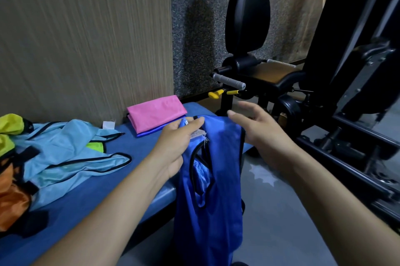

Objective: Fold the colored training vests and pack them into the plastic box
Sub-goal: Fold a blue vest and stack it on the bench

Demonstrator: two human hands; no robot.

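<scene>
A dark blue vest with black trim hangs down past the edge of the blue mat. My left hand pinches its top edge near the white label. My right hand hovers just right of the vest's top, fingers spread and holding nothing. A folded pink vest lies on a folded blue one at the mat's far end. A light blue vest lies spread on the mat, with yellow-green and orange vests bunched at the left edge. The plastic box is out of view.
A wood-grain wall panel rises behind the mat. Black gym equipment with a padded seat, grey handle and yellow knobs stands to the right. Grey floor lies below the hanging vest.
</scene>
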